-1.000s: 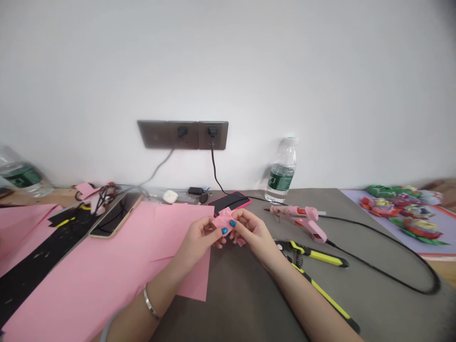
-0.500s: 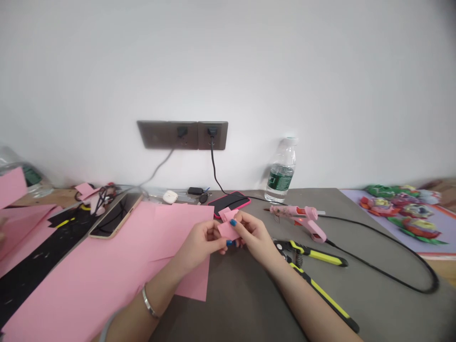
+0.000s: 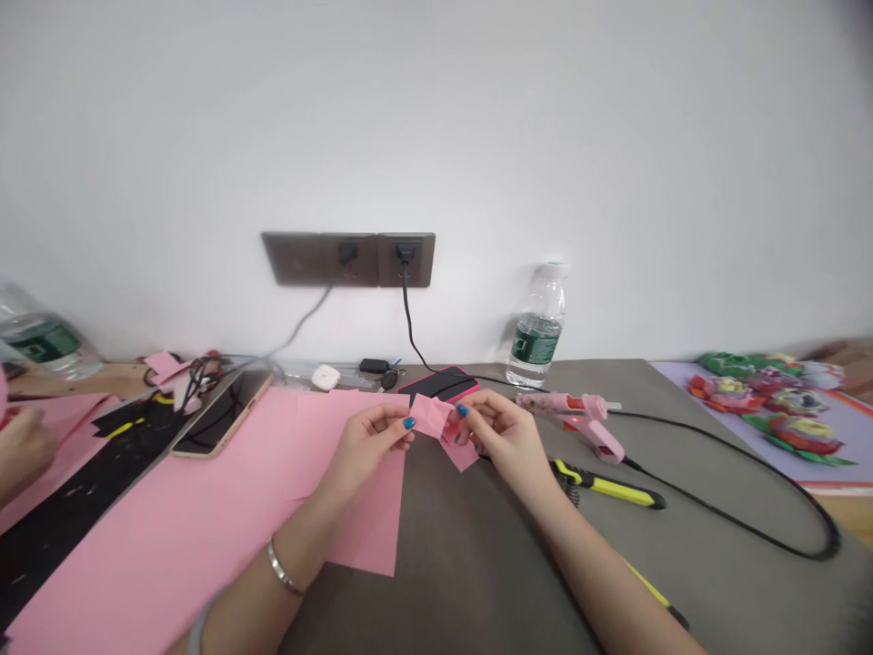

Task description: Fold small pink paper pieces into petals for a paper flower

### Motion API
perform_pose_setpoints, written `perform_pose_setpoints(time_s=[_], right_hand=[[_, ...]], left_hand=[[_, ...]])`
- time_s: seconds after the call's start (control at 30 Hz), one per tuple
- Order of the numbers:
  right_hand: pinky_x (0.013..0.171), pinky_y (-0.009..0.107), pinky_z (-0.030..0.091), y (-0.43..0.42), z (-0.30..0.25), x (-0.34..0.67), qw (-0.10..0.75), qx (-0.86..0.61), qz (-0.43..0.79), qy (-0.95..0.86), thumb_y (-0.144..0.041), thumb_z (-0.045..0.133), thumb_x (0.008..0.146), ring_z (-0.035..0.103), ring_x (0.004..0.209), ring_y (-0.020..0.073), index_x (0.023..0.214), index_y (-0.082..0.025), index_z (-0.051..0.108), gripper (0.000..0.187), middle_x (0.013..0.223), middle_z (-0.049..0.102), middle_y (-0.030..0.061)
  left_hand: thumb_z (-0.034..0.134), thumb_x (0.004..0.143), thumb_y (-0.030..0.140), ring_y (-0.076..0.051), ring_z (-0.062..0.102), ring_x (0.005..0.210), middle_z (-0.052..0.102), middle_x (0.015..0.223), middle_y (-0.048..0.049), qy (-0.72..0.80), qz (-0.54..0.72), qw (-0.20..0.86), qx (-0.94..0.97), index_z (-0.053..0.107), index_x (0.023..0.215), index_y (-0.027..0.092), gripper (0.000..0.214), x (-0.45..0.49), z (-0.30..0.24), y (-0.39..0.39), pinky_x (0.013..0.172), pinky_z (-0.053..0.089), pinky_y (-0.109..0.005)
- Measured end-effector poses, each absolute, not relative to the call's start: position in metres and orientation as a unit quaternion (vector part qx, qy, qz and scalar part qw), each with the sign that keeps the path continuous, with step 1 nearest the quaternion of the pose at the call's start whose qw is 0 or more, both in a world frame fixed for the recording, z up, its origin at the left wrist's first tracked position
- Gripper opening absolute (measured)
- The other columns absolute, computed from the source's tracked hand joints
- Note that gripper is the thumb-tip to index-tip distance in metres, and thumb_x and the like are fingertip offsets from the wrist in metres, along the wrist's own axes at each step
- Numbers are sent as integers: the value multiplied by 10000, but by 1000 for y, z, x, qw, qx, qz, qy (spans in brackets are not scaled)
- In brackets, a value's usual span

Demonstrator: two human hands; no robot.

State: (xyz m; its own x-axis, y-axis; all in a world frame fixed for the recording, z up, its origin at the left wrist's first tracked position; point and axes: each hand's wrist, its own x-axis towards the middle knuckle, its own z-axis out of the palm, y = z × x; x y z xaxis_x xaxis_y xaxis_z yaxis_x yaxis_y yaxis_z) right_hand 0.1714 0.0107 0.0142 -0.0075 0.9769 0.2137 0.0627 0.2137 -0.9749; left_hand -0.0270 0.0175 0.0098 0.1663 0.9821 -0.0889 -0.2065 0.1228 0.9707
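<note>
Between my two hands is a small folded piece of pink paper point(image 3: 431, 417), held above the grey table. My left hand point(image 3: 365, 446) pinches its left edge between thumb and fingers. On the other side, my right hand point(image 3: 501, 437) grips the paper near its right end, and a loose pink corner hangs below those fingers. Large pink paper sheets point(image 3: 205, 537) lie under and left of my left forearm. Just behind the held paper rests a phone with a pink rim point(image 3: 446, 384), partly covered by it.
A pink glue gun point(image 3: 579, 414) and yellow-black pliers point(image 3: 614, 488) lie right of my hands. A water bottle point(image 3: 537, 327) stands by the wall. Colourful paper flowers point(image 3: 784, 400) sit far right. At the left are another phone point(image 3: 222, 414) and another person's hand point(image 3: 25, 455).
My hands have moved apart, and the pink paper has turned, with one corner now hanging down. My right hand covers more of the pliers. At the left, the other person's hand has come further into view.
</note>
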Motion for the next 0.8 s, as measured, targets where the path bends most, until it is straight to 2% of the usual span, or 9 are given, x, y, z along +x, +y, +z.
perform_pose_setpoints(time_s=[0.1, 0.2, 0.3, 0.4, 0.5, 0.6, 0.7, 0.8], right_hand=[[585, 297, 479, 15, 15, 184, 536, -522, 300, -592, -406, 567, 858, 610, 641, 185, 876, -191, 661, 235, 774, 690, 55], [648, 326, 475, 17, 10, 190, 474, -553, 246, -639, -335, 516, 882, 613, 728, 209, 969, -191, 666, 226, 933, 701, 82], [737, 347, 472, 18, 2, 186, 417, -532, 209, -706, -265, 573, 849, 602, 819, 224, 1021, -199, 647, 199, 957, 671, 78], [791, 346, 468, 18, -3, 181, 393, -482, 210, -754, -232, 567, 861, 599, 912, 230, 831, -211, 676, 115, 968, 651, 74], [733, 315, 473, 20, -8, 179, 386, -465, 225, -765, -227, 555, 875, 614, 850, 201, 649, -199, 638, 242, 971, 640, 72], [658, 296, 476, 23, -13, 180, 388, -483, 234, -749, -151, 595, 806, 600, 761, 180, 840, -205, 648, 83, 934, 637, 54], [664, 302, 485, 23, -17, 179, 377, -505, 226, -742, -90, 644, 722, 590, 835, 205, 1025, -216, 612, 330, 995, 634, 56], [775, 359, 480, 22, -17, 178, 358, -511, 205, -754, -103, 697, 703, 572, 923, 242, 1072, -220, 614, 396, 1008, 639, 64]], left_hand=[[780, 679, 312, -119, 580, 647, 659, 703, -20, 441, 491, 596, 456, 711, 836, 141, 242, -34, 13, 23, 664, 477, -263], [721, 701, 273, -137, 620, 774, 679, 835, -38, 450, 514, 588, 432, 686, 834, 146, 188, -39, 13, 28, 729, 492, -262], [630, 738, 233, -143, 624, 779, 666, 890, -44, 468, 487, 558, 482, 663, 882, 148, 170, -41, 12, 29, 695, 499, -256], [575, 729, 156, -148, 622, 748, 662, 924, -45, 510, 445, 460, 574, 650, 947, 159, 231, -40, 8, 29, 664, 497, -262], [527, 729, 100, -154, 631, 772, 679, 953, -45, 525, 410, 385, 638, 640, 947, 177, 258, -39, 5, 28, 710, 500, -276], [490, 762, 98, -162, 643, 796, 692, 954, -48, 512, 387, 379, 667, 629, 934, 181, 236, -37, 2, 27, 721, 500, -278], [518, 800, 159, -177, 646, 824, 694, 953, -58, 497, 389, 386, 673, 628, 949, 180, 187, -36, 1, 27, 727, 502, -287], [572, 790, 194, -183, 643, 829, 689, 968, -61, 484, 395, 400, 670, 630, 979, 179, 199, -35, 0, 26, 729, 499, -292]])
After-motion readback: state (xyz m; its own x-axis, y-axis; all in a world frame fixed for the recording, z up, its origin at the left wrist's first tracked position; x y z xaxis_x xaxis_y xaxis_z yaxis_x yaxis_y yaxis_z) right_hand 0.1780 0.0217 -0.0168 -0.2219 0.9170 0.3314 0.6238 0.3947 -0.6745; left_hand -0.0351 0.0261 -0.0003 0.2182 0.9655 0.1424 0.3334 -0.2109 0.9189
